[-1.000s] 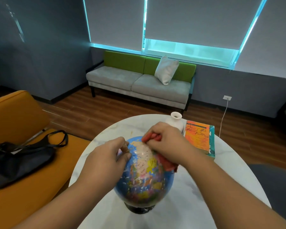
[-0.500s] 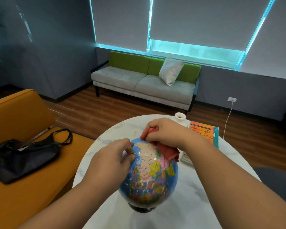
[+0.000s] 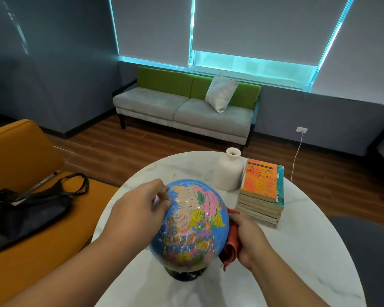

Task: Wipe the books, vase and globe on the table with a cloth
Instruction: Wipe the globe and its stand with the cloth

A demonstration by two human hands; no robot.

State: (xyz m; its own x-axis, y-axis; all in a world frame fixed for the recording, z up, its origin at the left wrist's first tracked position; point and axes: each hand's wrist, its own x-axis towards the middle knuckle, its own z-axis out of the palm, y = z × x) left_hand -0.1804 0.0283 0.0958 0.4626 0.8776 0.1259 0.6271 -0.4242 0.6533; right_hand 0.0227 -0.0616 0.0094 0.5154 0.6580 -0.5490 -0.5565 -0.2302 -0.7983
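The right hand (image 3: pixel 248 238) has its fingers clamped on one red cloth (image 3: pixel 231 242), pressing it against the globe's (image 3: pixel 193 222) side at 3 o'clock, palm turned inward, forearm reaching in from 5 o'clock. The left hand (image 3: pixel 135 216) rests on the globe at 10 o'clock, its fingers (image 3: pixel 162 196) curled together with the tips touching the sphere but gripping nothing, forearm coming from 7 o'clock. The single globe stands on a dark base (image 3: pixel 186 274) at the near middle of the round white surface (image 3: pixel 297 251). At 1 o'clock from it stands one white vase (image 3: pixel 228 171), upright; its inside cannot be seen. Just beside the vase lies one stack of books (image 3: pixel 262 193), orange cover on top; about six, edges blurred.
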